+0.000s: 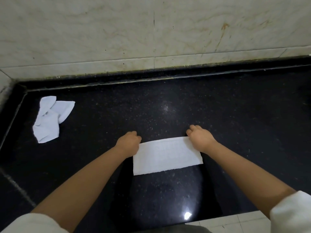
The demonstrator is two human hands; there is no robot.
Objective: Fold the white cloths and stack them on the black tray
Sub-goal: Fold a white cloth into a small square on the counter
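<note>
One cloth (166,156) lies flat as a long white strip on the black counter (235,118), between the two hands. It looks already folded at least once, judging from its narrow, even shape; how many layers it has cannot be told.

Left hand (128,142) — fingers curled, gripping the strip's far left corner; the fingertips themselves are tucked under and hidden. Right hand (199,137) — fingers likewise curled, pinching the far right corner. Both sets of fingers sit at the far edge of the strip, which runs back toward the person's body from them.

Second cloth (50,118) — crumpled, unfolded, lying well to the left of the left fingers and somewhat beyond them, near the counter's corner. Nothing touches it.

Black tray: none can be picked out. The counter is itself black and glossy, so a tray might blend in, or it may be out of view. No stack of folded cloths is visible anywhere.

Progress, as a judgement: early to middle. The strip is part-folded and probably needs a fold or more before it can be stacked. The crumpled cloth is wholly untouched. Nothing stacked yet.

Pale sleeves (291,214) show at the bottom corners; a tiled wall (151,31) stands beyond the fingers.
</note>
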